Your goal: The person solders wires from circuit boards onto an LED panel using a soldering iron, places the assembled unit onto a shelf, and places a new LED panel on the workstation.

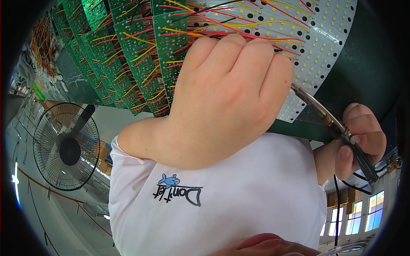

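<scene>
My left hand is closed, knuckles up, over the lower part of a white LED panel. Its fingertips are hidden, so what they pinch cannot be made out; red and yellow wires run beneath and just beyond the knuckles. My right hand grips a soldering iron by its dark handle. The iron's tip points left and ends close beside my left hand, near the panel's edge. Wires link the panel's solder points to overlapping green circuit boards on the left.
Panel and boards lie on a dark green work surface. A bundle of loose wires sits at the far left. A black fan stands at the left, cartons at the lower right. A black cable hangs near my right hand.
</scene>
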`<state>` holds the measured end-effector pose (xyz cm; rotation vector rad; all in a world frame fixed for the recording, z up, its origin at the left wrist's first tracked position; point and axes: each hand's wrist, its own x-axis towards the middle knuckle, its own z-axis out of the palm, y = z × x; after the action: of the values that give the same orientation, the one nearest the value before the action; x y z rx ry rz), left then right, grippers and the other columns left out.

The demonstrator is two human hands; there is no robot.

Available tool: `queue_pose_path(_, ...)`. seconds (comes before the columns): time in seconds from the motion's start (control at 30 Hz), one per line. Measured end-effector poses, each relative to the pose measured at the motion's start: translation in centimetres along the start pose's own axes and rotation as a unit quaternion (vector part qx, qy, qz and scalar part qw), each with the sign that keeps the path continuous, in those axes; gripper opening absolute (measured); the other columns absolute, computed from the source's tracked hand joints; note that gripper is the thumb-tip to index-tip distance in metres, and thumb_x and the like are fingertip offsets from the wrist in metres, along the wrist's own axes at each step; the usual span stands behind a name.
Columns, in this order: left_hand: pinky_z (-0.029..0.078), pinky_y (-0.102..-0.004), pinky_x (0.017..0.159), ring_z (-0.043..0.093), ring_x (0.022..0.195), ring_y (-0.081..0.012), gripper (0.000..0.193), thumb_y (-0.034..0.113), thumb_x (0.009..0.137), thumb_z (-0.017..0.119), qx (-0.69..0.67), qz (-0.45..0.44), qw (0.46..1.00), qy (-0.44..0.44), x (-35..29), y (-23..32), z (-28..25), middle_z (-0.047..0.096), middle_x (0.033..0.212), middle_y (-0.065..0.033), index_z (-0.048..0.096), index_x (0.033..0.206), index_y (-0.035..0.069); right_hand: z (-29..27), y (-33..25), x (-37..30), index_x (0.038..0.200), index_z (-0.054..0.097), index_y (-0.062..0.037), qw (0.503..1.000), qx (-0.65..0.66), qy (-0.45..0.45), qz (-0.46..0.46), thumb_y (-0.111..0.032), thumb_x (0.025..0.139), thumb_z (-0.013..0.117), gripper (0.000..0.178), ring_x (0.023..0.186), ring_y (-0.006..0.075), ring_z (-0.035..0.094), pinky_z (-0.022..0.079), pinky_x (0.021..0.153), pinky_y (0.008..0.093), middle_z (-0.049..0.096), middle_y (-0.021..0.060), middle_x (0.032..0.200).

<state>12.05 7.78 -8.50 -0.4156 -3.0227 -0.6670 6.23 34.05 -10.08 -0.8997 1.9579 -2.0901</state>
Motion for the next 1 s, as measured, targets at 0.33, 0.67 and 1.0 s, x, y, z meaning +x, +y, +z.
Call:
queue_pose_path(0.33, 0.038, -0.0364, 0.065, 0.055, 0.072, -0.0230, 0.027, 0.009, 0.067, 0.077, -0.001, 0.001, 1.000, 0.001, 0.1, 0.0, 0.0, 0.056, 0.084, -0.0018, 0.062, 0.089, 0.014, -2.4, -0.6, -0.7, 0.088, 0.045, -0.0101, 0.996, 0.070, -0.019, 0.054, -0.018, 0.081, 0.068, 0.025, 0.063, 0.0175, 0.044, 0.031, 0.057, 0.0319, 0.052, 0.0096, 0.075)
queue_pose_path(0.67, 0.045, -0.0375, 0.069, 0.059, 0.078, -0.0266, 0.031, 0.003, 0.066, 0.079, -0.034, 0.019, 0.999, -0.029, 0.1, -0.7, -2.4, 0.060, 0.089, -0.0053, 0.066, 0.093, 0.010, -3.2, -0.3, -1.3, 0.097, 0.048, -0.0094, 0.989, 0.124, 0.034, 0.072, -0.017, 0.085, 0.064, 0.021, 0.067, 0.0172, 0.042, 0.035, 0.062, 0.0337, 0.049, 0.0093, 0.077)
queue_pose_path(1.0, 0.046, -0.0345, 0.066, 0.059, 0.079, -0.0244, 0.026, 0.003, 0.062, 0.082, 0.031, 0.019, 0.997, 0.063, -5.0, -3.7, -10.4, 0.062, 0.087, -0.0066, 0.072, 0.085, 0.008, -4.3, 0.5, -3.8, 0.087, 0.045, -0.0066, 0.956, 0.232, 0.149, 0.102, -0.006, 0.083, 0.055, 0.011, 0.084, 0.0231, 0.037, 0.036, 0.080, 0.0361, 0.038, 0.0097, 0.086)
